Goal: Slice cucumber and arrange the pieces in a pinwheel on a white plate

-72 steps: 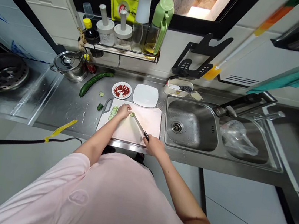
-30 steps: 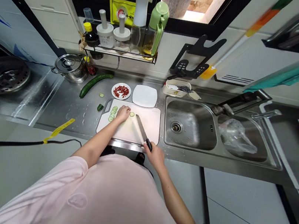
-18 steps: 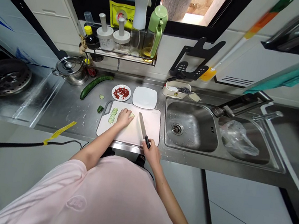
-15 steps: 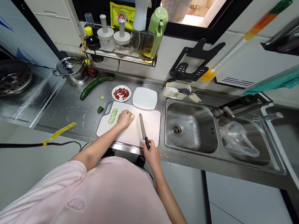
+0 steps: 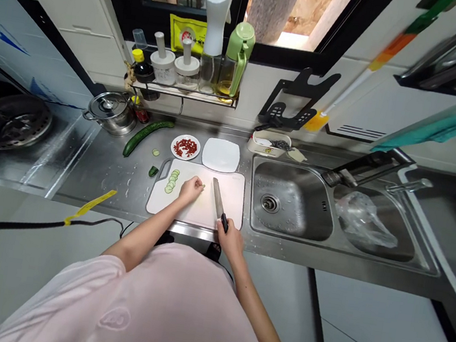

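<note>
My right hand [image 5: 230, 238] grips the black handle of a kitchen knife [image 5: 218, 197], its blade over the right part of the white cutting board [image 5: 204, 213] and pointing away from me. On the board, my left hand [image 5: 191, 189] is closed in a pinch at the fingertips, left of the blade. A small cucumber piece [image 5: 202, 187] shows at those fingertips, mostly hidden. To the left of that hand lies an overlapping row of cucumber slices [image 5: 172, 181]. Off the board's left edge are a dark cucumber end [image 5: 153, 171] and one loose slice [image 5: 156, 152].
Behind the board stand a plate of chopped red pieces [image 5: 185, 147] and a white square plate [image 5: 220, 155]. A whole cucumber [image 5: 143, 136] and a lidded pot [image 5: 112, 112] are at the left. A double sink [image 5: 292, 198] adjoins on the right, below a faucet [image 5: 410, 185].
My left hand has turned slightly and drawn its fingers tighter, so the pale cucumber piece shows less. The knife stays at nearly the same place. The whole view has tilted up a little.
</note>
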The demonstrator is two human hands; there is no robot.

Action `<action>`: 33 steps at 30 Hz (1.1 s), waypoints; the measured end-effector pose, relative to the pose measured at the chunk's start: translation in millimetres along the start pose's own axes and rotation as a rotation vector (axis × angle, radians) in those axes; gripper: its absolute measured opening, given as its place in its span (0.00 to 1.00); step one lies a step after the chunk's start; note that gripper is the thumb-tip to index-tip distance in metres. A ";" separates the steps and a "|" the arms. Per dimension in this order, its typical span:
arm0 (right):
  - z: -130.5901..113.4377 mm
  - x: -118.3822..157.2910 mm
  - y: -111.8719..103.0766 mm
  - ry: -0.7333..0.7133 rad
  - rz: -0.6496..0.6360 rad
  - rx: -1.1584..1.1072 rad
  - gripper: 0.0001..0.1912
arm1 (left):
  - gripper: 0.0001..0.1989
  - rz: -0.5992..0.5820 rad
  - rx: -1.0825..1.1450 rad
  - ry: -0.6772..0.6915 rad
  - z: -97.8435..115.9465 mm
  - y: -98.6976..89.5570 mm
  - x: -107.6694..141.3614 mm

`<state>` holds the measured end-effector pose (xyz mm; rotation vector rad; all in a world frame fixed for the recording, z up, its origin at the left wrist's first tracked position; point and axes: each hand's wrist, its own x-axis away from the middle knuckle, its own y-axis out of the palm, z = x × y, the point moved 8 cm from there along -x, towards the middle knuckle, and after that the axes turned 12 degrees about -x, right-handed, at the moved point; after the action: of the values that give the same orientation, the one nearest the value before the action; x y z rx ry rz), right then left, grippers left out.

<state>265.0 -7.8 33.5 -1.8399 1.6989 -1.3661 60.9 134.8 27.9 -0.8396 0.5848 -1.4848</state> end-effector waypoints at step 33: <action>25.9 -12.0 -7.5 -0.018 0.172 -0.493 0.28 | 0.06 0.305 -0.255 -0.199 -111.9 -73.6 65.4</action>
<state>291.4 -4.9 20.6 -1.8686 2.2767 -0.9137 -70.1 63.7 28.1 -1.0319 0.7259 -1.0494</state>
